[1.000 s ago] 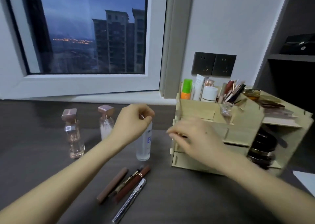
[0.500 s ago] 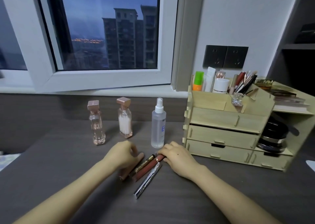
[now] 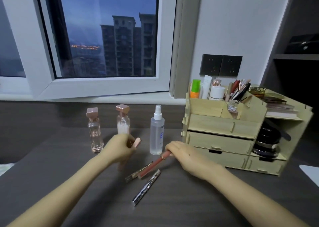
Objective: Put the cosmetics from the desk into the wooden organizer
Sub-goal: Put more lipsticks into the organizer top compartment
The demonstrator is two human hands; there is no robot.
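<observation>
Two hands grip tubes on the desk (image 3: 51, 183): left hand (image 3: 119, 149) lifts a pink tube (image 3: 135, 142), right hand (image 3: 186, 155) clasps a red gloss (image 3: 151, 166).

**Pale wood, clear bottles, bright metal**

The wooden organizer (image 3: 222, 128) is pale, unpainted, matt plywood. Left of it, the tabletop (image 3: 189, 206) shows a dark, matt wood grain. The spray bottle (image 3: 156, 133) beside the organizer looks like clear, smooth plastic; further left, two perfume bottles (image 3: 94, 131) look glassy with rose-metallic caps. Nearer the viewer, a silver tube (image 3: 146, 187) gleams like polished metal.
</observation>
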